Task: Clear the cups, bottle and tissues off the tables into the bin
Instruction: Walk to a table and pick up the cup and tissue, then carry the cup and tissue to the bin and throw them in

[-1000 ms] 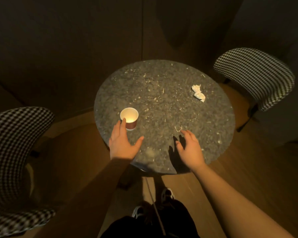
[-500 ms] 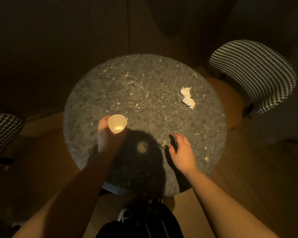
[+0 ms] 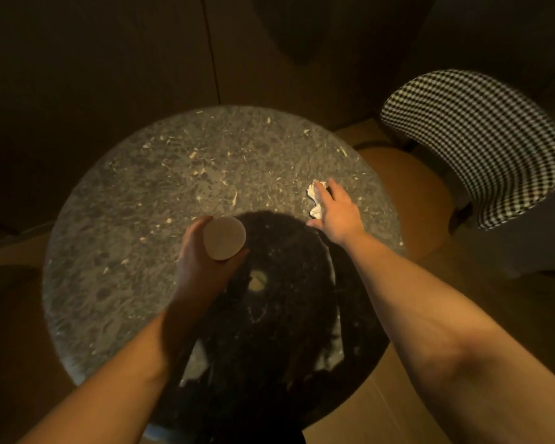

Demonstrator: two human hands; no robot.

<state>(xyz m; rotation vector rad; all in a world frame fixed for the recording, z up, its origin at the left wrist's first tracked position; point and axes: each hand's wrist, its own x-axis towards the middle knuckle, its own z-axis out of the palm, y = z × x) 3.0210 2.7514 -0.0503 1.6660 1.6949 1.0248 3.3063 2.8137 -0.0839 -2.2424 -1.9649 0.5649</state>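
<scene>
A paper cup (image 3: 224, 237) with a pale inside is held above the round speckled stone table (image 3: 161, 193), with my left hand (image 3: 199, 267) wrapped around it from below. A crumpled white tissue (image 3: 314, 200) lies on the table's right side. My right hand (image 3: 337, 213) rests over the tissue with fingers spread and touching it; I cannot see a closed grasp. No bottle or bin is in view.
A chair with a black-and-white checked back (image 3: 481, 145) and a tan seat (image 3: 410, 193) stands right of the table. Dark wall panels rise behind. My own shadow covers the near part of the table. Wooden floor (image 3: 526, 315) shows at the right.
My left hand closed on the cup and lifted it off the table. My right hand moved from the table's near edge out to the tissue. The view moved closer over the table.
</scene>
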